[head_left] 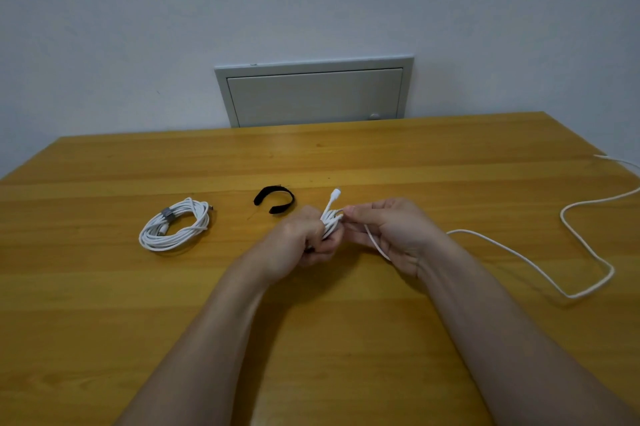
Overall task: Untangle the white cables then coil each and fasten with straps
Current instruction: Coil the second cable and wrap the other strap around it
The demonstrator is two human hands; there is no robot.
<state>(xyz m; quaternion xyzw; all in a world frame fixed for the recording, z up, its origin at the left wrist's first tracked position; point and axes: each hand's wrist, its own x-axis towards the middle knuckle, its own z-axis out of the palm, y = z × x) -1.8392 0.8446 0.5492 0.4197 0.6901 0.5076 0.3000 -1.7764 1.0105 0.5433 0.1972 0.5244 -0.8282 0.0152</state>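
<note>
Nearest, the left hand (304, 238) grips a small bundle of white cable (330, 217), while the right hand (388, 231) pinches the same cable just beside it; its loose length (554, 281) trails right across the wooden surface (346, 339). Farther left lies a strapped coil (175, 224), with a black strap (274, 198) beyond the hands.

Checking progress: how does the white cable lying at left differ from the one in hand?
The left cable is fully coiled; the held cable is partly looped, the rest trailing over the table. The left cable wears a grey strap; the held cable none. Both are white.
</note>
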